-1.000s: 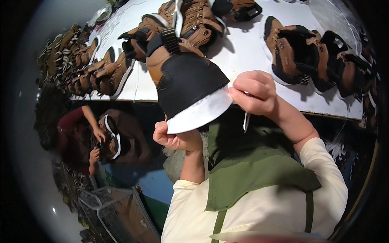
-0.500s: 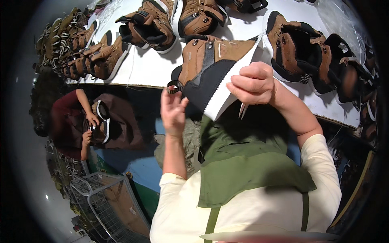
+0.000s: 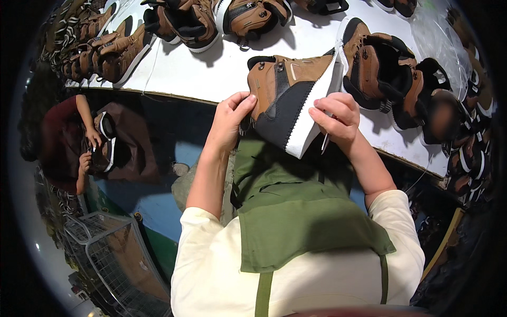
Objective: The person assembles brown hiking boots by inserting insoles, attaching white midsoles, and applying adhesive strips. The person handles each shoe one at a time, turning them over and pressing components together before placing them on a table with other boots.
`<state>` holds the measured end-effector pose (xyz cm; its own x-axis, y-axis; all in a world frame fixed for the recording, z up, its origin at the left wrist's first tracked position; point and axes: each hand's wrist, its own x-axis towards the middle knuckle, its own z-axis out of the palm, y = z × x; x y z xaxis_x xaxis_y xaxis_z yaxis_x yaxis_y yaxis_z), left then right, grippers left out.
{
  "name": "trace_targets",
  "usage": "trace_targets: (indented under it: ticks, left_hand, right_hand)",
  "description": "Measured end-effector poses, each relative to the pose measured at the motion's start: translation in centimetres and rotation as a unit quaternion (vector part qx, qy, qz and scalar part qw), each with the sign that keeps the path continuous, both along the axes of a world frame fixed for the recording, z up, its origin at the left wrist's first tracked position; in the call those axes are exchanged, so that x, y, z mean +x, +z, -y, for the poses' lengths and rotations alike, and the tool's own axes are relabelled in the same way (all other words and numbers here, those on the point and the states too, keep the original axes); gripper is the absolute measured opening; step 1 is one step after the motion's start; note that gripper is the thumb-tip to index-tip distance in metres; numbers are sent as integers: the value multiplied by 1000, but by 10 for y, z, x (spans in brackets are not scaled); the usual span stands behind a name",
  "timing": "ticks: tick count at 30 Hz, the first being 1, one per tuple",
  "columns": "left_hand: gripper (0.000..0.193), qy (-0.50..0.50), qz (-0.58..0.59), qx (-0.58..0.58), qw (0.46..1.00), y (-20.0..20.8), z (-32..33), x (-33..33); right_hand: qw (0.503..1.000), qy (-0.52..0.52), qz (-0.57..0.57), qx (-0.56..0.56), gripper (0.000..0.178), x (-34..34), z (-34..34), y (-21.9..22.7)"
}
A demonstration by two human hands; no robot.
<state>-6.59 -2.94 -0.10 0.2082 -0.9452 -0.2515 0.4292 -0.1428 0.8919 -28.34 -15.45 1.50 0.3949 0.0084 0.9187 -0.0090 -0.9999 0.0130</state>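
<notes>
A brown and black ankle boot (image 3: 288, 98) with a white sole lies tilted on its side at the table's near edge, its sole turned toward my right. My left hand (image 3: 231, 117) pinches the boot's top collar between thumb and fingers. Curled against the white sole is my right hand (image 3: 338, 117), closed, steadying the boot. A thin, pointed metal tool (image 3: 325, 143) sticks out below its fingers; the rest is hidden in the palm.
More brown boots (image 3: 380, 68) stand close on the right of the white table (image 3: 179, 79), others (image 3: 193, 26) along its far side. Clear plastic wrap (image 3: 441, 42) lies at far right. At left a seated person (image 3: 66, 140) handles a shoe; a wire cart (image 3: 113, 259) stands nearer.
My left hand has moved from the boot's heel loop up to its collar and now pinches it. The boot has tipped slightly in my hands; the view has shifted a little.
</notes>
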Motion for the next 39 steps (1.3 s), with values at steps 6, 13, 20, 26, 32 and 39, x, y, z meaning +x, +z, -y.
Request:
trace_targets:
  ticks: [6,13,20,26,32,39]
  left_hand:
    - [19,122,-31,-37,991,24,-4,-13]
    - [14,152,97,-86,980,45,2,-41]
    - [21,109,24,-117,987,31,4,-35]
    - [21,125,20,-99,987,36,5,-42]
    - [46,125,73,-74,987,46,-4,-45]
    - [95,34,339,-161,926,58,-14,-50]
  right_hand:
    - [930,-47,54,360,20,-16,-32,0]
    - [580,171,143,784,18,-11,-55,8]
    - [574,158,166,786,18,-4,-55,14]
    - [566,167,174,788,14,-8,-50,12]
    - [565,168,179,787,15,-8,-49,15]
    - [553,188,189,789,16,-9,-43,24]
